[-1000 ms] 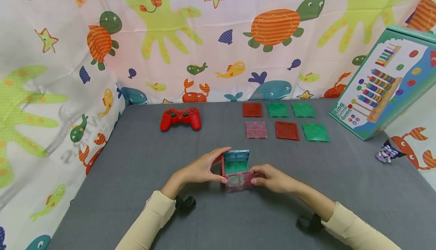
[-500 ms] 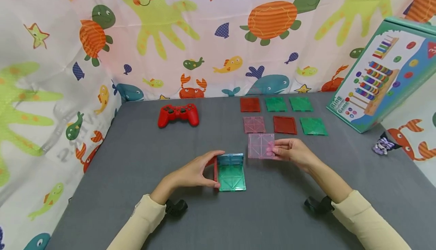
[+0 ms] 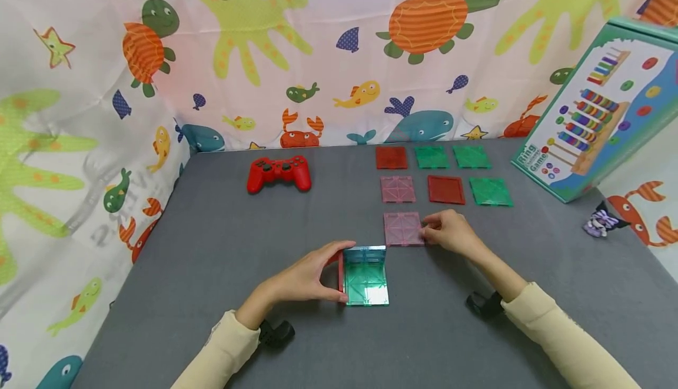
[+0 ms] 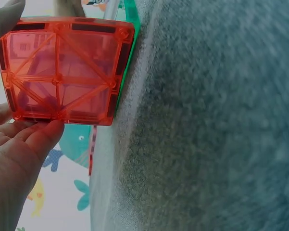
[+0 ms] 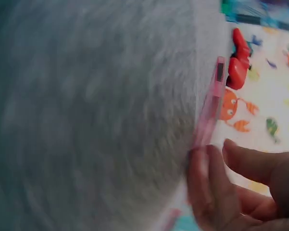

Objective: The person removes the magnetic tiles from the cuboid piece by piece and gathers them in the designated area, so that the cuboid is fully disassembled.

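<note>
A small structure of translucent magnetic tiles stands in front of me in the head view: a green tile (image 3: 365, 286) lies flat, a blue tile (image 3: 365, 253) rises at its back, and a red tile (image 4: 57, 72) stands upright on its left. My left hand (image 3: 302, 277) grips the red tile by opposite edges, thumb at the near one and fingers at the far one. A pink tile (image 3: 404, 229) lies on the table behind and right of the structure. My right hand (image 3: 450, 233) is at its right edge, fingertips touching it and the thumb (image 5: 240, 156) lifted apart.
Behind the pink tile lie several loose tiles, among them another pink tile (image 3: 398, 189), a red one (image 3: 446, 190) and a green one (image 3: 491, 192). A red game controller (image 3: 279, 173) is at back left. A game box (image 3: 588, 118) and small figurine (image 3: 602, 222) stand right.
My right hand has taken the pink tile off the structure's front, carried it back and right, and laid it flat on the table. My left hand keeps its grip on the red tile.
</note>
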Action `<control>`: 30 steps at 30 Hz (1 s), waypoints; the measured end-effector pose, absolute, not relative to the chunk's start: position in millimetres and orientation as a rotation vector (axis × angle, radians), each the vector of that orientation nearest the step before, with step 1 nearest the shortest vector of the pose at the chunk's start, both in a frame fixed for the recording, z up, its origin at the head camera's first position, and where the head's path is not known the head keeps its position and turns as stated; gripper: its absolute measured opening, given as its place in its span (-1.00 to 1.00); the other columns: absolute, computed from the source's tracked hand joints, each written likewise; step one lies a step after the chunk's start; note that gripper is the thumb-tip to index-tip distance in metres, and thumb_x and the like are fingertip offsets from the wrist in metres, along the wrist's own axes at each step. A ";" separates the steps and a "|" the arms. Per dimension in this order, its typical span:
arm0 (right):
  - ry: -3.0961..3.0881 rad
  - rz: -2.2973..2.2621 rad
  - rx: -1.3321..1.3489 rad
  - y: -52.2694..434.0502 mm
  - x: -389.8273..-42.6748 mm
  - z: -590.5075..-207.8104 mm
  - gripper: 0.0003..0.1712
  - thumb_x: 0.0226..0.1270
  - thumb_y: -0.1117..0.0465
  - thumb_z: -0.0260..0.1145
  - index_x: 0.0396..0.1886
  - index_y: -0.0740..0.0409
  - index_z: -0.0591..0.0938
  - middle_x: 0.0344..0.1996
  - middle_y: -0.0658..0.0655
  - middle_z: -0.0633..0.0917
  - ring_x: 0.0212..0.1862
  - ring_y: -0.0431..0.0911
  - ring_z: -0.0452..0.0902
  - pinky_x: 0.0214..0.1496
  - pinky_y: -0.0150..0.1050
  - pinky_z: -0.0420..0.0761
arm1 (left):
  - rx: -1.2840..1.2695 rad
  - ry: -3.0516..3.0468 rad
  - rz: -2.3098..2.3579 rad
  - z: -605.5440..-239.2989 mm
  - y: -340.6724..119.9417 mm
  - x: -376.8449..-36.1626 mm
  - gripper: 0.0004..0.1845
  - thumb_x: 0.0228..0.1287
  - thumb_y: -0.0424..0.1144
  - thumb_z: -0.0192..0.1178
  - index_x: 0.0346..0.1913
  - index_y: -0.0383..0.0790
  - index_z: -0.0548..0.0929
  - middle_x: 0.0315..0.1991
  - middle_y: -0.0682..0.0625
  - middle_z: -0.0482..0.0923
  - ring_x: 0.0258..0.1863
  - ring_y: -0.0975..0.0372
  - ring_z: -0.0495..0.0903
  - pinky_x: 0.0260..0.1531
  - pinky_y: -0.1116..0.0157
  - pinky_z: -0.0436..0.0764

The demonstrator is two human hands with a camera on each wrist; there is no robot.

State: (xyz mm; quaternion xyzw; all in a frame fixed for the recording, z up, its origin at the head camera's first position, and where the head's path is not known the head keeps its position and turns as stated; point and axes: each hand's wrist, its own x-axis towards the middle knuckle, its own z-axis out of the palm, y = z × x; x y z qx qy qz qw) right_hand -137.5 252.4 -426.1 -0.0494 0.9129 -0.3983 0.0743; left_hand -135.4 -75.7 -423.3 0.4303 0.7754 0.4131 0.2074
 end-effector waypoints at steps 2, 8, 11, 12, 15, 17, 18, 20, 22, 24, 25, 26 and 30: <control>2.899 -1.057 -0.263 243.7 -131.2 -421.9 -0.58 0.21 0.29 0.24 -0.01 0.54 0.52 -0.34 0.31 0.70 -0.44 -0.16 0.60 -0.44 -0.29 0.56 | 1.199 2.141 1.155 -423.2 -75.8 -134.3 -0.01 -0.08 -0.02 0.42 0.40 0.06 0.05 0.36 0.05 0.16 0.34 0.24 0.19 0.27 0.23 0.26; 2.678 -1.141 -0.780 210.9 -118.7 -412.5 -0.42 0.25 0.12 0.25 0.19 0.35 0.41 0.09 0.30 0.54 0.03 0.11 0.56 -0.04 -0.07 0.56 | 0.940 1.929 1.371 -417.7 -76.1 -134.8 -0.08 0.21 0.03 0.16 0.46 -0.04 -0.18 0.45 -0.11 -0.06 0.43 0.13 0.00 0.32 0.12 0.13; 2.576 -1.143 -0.918 198.4 -120.5 -413.6 -0.43 0.28 0.10 0.22 0.21 0.29 0.40 0.13 0.24 0.53 0.09 0.04 0.53 0.04 -0.09 0.52 | 0.733 1.860 1.476 -413.3 -73.3 -131.2 -0.17 0.34 -0.05 0.03 0.44 -0.24 -0.22 0.46 -0.18 -0.13 0.44 0.06 -0.05 0.32 0.07 0.08; 2.574 -1.125 -0.946 195.5 -121.5 -414.9 -0.47 0.28 0.12 0.21 0.18 0.28 0.42 0.08 0.21 0.56 0.03 -0.02 0.56 0.03 -0.13 0.54 | 0.686 1.854 1.479 -413.2 -72.2 -129.7 -0.17 0.35 -0.07 0.01 0.44 -0.28 -0.23 0.45 -0.20 -0.13 0.43 0.05 -0.04 0.32 0.07 0.08; 2.580 -1.067 -0.979 190.4 -124.2 -420.7 -0.64 0.29 0.20 0.20 0.05 0.22 0.52 -0.13 0.07 0.65 -0.19 -0.24 0.53 -0.11 -0.30 0.55 | 0.607 1.827 1.482 -414.5 -69.0 -124.9 -0.22 0.38 -0.13 -0.02 0.42 -0.39 -0.20 0.44 -0.25 -0.10 0.41 0.01 0.01 0.31 0.05 0.11; 2.575 -1.067 -0.968 189.0 -125.7 -424.4 -0.75 0.29 0.23 0.20 -0.06 0.18 0.58 -0.34 0.00 0.65 -0.38 -0.31 0.42 -0.31 -0.39 0.49 | 0.604 1.819 1.473 -415.6 -67.2 -122.9 -0.29 0.41 -0.17 -0.06 0.41 -0.40 -0.14 0.41 -0.24 -0.01 0.38 0.00 0.08 0.30 0.05 0.13; 2.574 -1.079 -0.955 188.7 -126.0 -425.6 -0.79 0.29 0.23 0.19 -0.11 0.19 0.60 -0.42 -0.02 0.63 -0.45 -0.33 0.36 -0.39 -0.42 0.43 | 0.603 1.814 1.475 -416.3 -66.4 -122.2 -0.33 0.42 -0.18 -0.08 0.41 -0.40 -0.10 0.40 -0.23 0.04 0.37 0.00 0.11 0.29 0.04 0.15; 2.555 -1.136 -0.909 188.5 -126.3 -427.5 -0.82 0.30 0.24 0.19 -0.18 0.20 0.62 -0.55 -0.05 0.54 -0.56 -0.35 0.24 -0.51 -0.45 0.30 | 0.607 1.813 1.485 -416.9 -65.1 -121.2 -0.38 0.43 -0.20 -0.11 0.40 -0.39 -0.04 0.37 -0.22 0.11 0.34 0.00 0.16 0.29 0.04 0.16; 2.536 -1.201 -0.851 188.3 -125.7 -428.0 -0.82 0.29 0.25 0.19 -0.20 0.20 0.65 -0.64 -0.08 0.45 -0.63 -0.35 0.16 -0.58 -0.46 0.21 | 0.623 1.803 1.494 -417.3 -64.3 -120.7 -0.41 0.44 -0.20 -0.14 0.39 -0.40 -0.01 0.35 -0.23 0.14 0.34 0.00 0.17 0.29 0.04 0.15; 2.528 -1.242 -0.809 188.1 -124.9 -428.8 -0.82 0.29 0.24 0.20 -0.20 0.21 0.65 -0.67 -0.12 0.40 -0.65 -0.36 0.11 -0.60 -0.46 0.16 | 0.623 1.787 1.507 -417.5 -64.0 -120.4 -0.41 0.44 -0.20 -0.14 0.39 -0.41 -0.01 0.36 -0.24 0.14 0.34 -0.02 0.16 0.29 0.03 0.14; 2.529 -1.257 -0.788 187.9 -124.7 -429.1 -0.82 0.29 0.23 0.20 -0.23 0.21 0.65 -0.68 -0.13 0.37 -0.66 -0.36 0.09 -0.60 -0.46 0.15 | 0.622 1.781 1.512 -417.5 -63.9 -120.3 -0.40 0.44 -0.20 -0.13 0.39 -0.42 -0.02 0.36 -0.26 0.13 0.34 -0.03 0.16 0.29 0.02 0.14; 2.530 -1.272 -0.767 187.7 -124.8 -429.3 -0.84 0.29 0.22 0.20 -0.29 0.22 0.65 -0.70 -0.13 0.34 -0.66 -0.36 0.09 -0.60 -0.46 0.15 | 0.618 1.782 1.509 -417.4 -64.0 -120.2 -0.39 0.44 -0.19 -0.13 0.39 -0.44 -0.02 0.36 -0.27 0.12 0.35 -0.03 0.15 0.29 0.02 0.13; 2.531 -1.363 -0.651 191.1 -127.6 -425.9 -0.82 0.28 0.22 0.21 -0.47 0.23 0.58 -0.69 -0.08 0.39 -0.63 -0.36 0.18 -0.57 -0.45 0.25 | 0.598 1.796 1.488 -417.8 -63.6 -119.8 -0.33 0.43 -0.18 -0.12 0.38 -0.50 -0.10 0.41 -0.31 -0.05 0.40 -0.05 0.00 0.32 0.00 0.04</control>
